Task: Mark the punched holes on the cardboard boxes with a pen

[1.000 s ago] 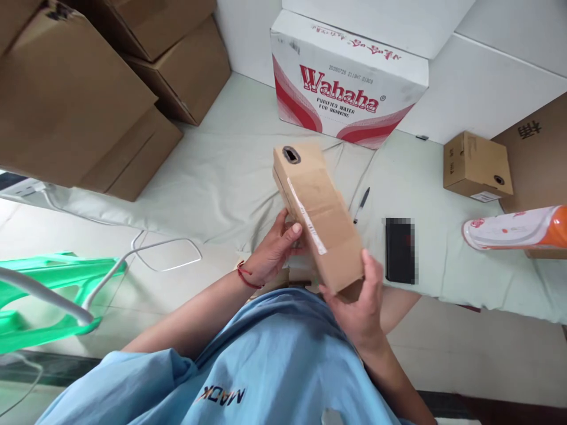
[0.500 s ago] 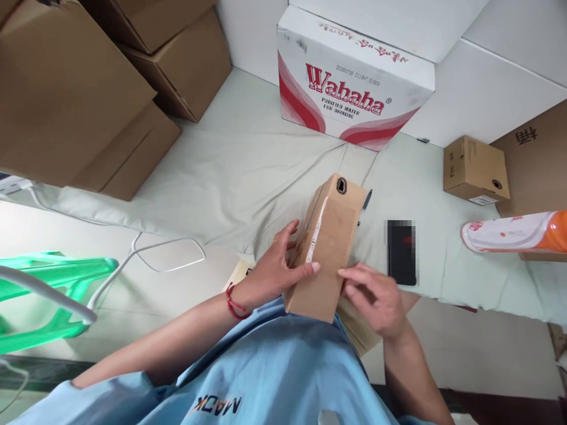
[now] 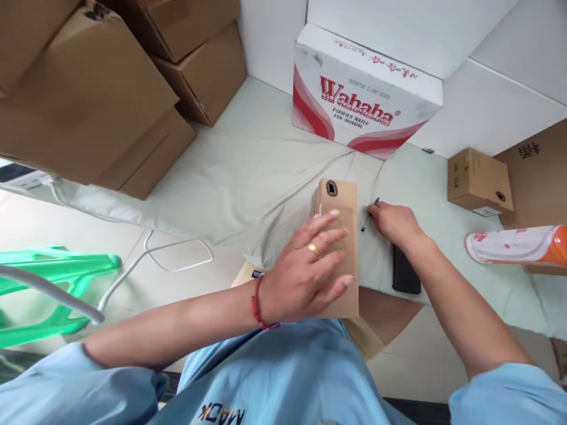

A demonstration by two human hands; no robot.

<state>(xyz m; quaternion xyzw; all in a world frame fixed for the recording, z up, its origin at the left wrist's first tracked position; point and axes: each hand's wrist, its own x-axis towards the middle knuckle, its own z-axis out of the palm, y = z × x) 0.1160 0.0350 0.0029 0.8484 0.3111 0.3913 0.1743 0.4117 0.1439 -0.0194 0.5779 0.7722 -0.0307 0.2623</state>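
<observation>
A narrow brown cardboard box [image 3: 348, 203] with a dark-ringed hole near its far end lies at the table's front edge, close to my body. My left hand [image 3: 305, 265], a ring on one finger, is over the top of the box with its fingers spread; the hand is slightly blurred. To the right of the box, my right hand [image 3: 394, 224] reaches the cloth, its fingertips closed on a dark, slim pen [image 3: 364, 224]. Beside that wrist lies a black phone [image 3: 406, 274], partly covered by the forearm.
Big cardboard boxes [image 3: 119, 94] are stacked at the left. A white and red water carton [image 3: 363, 100] stands against the wall. On the right are a small brown box [image 3: 478, 180] and an orange-white cylinder [image 3: 514, 245]. A green plastic stool [image 3: 75, 295] is on the floor at left.
My left hand has gone from gripping the box's side to lying over its top. The right hand has left the box and moved forward to the pen. The box is turned slightly.
</observation>
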